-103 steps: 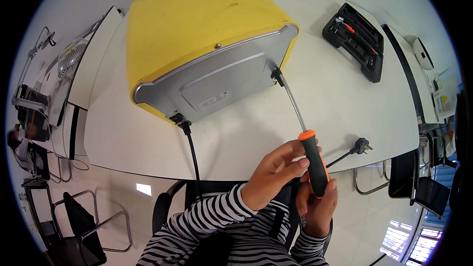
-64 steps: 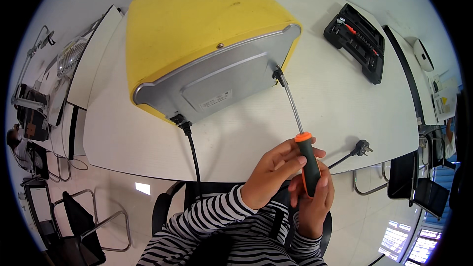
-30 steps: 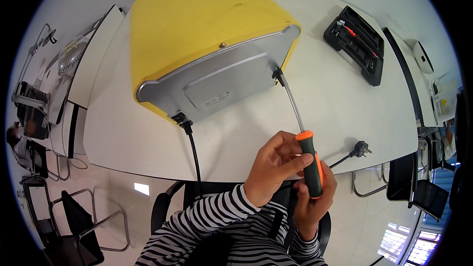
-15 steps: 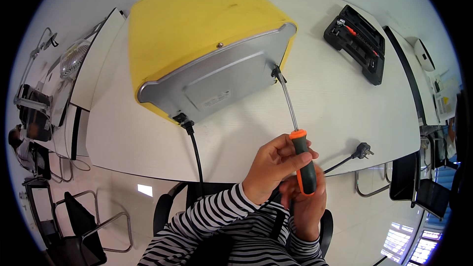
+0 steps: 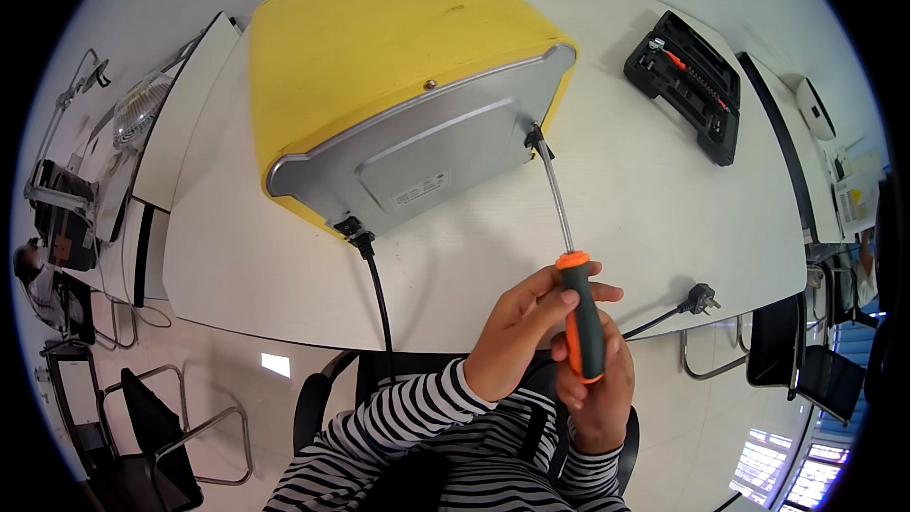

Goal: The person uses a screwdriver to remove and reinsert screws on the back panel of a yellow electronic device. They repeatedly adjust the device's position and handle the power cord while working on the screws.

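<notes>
A long screwdriver [image 5: 581,313] with a green and orange handle reaches up to a black fitting [image 5: 534,142] on the silver panel [image 5: 445,152] of a yellow appliance [image 5: 408,28]. My left hand [image 5: 517,332] grips the upper handle, fingertips reaching past it. My right hand [image 5: 602,393] is closed round the handle's lower end. A black power cord [image 5: 379,289] hangs from a socket at the panel's lower left. A plug [image 5: 700,300] lies on the table near my hands.
The white table [image 5: 227,265] holds an open black tool case [image 5: 682,85] at right. Side desks carry a fan [image 5: 140,109] and other equipment. Black chairs [image 5: 152,427] stand around. Someone [image 5: 38,284] is at the far left edge.
My fingers have shifted round the handle as it turns, showing different sides of its orange strip. The handle sits slightly further left. The appliance looks essentially unchanged.
</notes>
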Demonstrator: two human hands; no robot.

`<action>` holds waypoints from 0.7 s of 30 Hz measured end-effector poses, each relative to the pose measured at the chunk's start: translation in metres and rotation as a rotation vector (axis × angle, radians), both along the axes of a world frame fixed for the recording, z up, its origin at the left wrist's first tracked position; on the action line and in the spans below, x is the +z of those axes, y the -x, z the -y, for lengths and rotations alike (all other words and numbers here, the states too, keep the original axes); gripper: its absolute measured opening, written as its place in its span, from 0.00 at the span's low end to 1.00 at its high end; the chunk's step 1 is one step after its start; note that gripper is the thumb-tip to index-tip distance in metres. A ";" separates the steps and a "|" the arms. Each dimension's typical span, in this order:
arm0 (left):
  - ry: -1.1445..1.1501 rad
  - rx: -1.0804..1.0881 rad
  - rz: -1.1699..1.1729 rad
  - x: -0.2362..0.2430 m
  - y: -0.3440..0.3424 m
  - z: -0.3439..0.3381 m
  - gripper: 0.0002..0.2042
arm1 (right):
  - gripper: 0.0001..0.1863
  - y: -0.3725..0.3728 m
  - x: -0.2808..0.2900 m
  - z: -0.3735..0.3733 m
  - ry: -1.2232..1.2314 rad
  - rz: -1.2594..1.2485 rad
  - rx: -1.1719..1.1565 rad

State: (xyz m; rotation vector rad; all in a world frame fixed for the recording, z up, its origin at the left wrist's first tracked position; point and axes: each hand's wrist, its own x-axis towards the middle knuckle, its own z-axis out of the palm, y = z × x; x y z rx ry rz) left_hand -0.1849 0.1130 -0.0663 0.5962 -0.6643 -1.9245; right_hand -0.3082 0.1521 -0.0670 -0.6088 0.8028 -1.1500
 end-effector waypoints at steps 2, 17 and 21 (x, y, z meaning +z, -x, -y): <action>0.001 0.027 -0.017 0.000 0.001 -0.001 0.18 | 0.24 0.006 -0.009 0.001 -0.128 0.190 0.008; 0.025 0.141 0.195 -0.002 0.001 0.000 0.13 | 0.23 -0.013 -0.015 -0.007 0.651 -1.043 -0.306; 0.053 0.168 0.211 -0.007 0.003 -0.004 0.15 | 0.24 -0.013 -0.004 -0.009 0.254 -0.521 -0.138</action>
